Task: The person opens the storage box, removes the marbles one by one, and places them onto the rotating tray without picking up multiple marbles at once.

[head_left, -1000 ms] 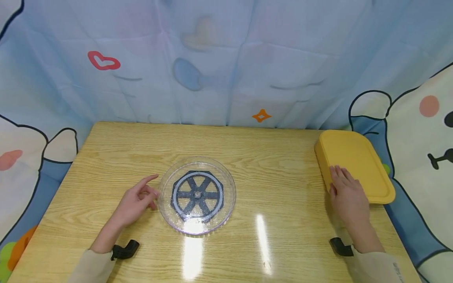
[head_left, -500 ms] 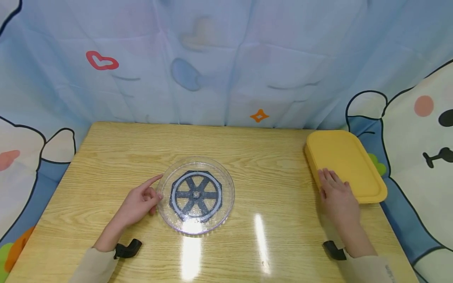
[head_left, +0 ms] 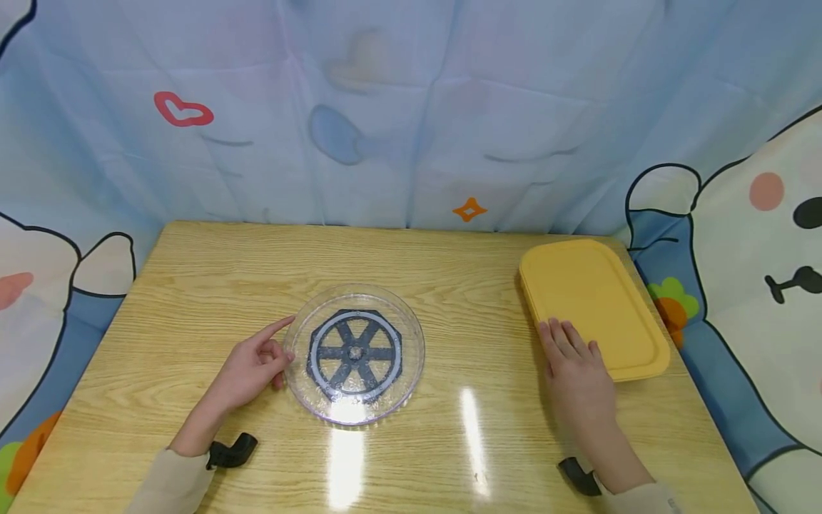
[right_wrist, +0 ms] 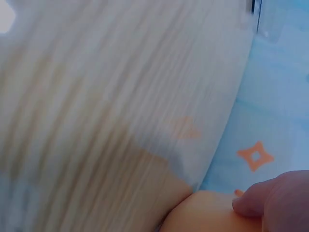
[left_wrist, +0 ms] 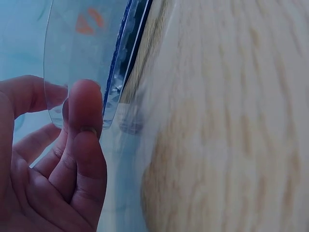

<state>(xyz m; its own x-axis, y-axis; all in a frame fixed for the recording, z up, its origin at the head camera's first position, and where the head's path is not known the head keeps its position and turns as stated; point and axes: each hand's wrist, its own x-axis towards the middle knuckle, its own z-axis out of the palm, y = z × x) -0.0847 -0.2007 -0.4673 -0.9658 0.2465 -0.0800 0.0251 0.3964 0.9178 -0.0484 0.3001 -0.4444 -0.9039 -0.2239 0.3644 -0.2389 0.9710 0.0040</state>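
Note:
On the table lies a clear round tray [head_left: 414, 318] with a dark, spoked wheel shape at its middle. The left hand [head_left: 247, 375] is at its left side, index finger extended and thumb tip touching the rim. The other fingers fold loosely. In the left wrist view the thumb and index finger [left_wrist: 55, 94] lie against the tray's clear side wall [left_wrist: 79, 48]. To the right, a yellow box [head_left: 594, 293] with a rounded lid stands askew. The right hand [head_left: 578, 382] lies along its near left corner, straight fingers over the lid; the right wrist view shows a fingertip on the box [right_wrist: 212, 208].
The wooden table [head_left: 212, 264] has its far edge against a blue cartoon curtain [head_left: 385, 143]. Between tray and box the tabletop shows a bright light streak [head_left: 474, 439]. A black wrist camera [head_left: 232, 451] sits on the left wrist, and another [head_left: 579, 476] on the right.
The yellow box has slid left across the table, turning slightly, with the right hand staying on it. The left index finger has come down to the tray's rim; the tray has stayed in place.

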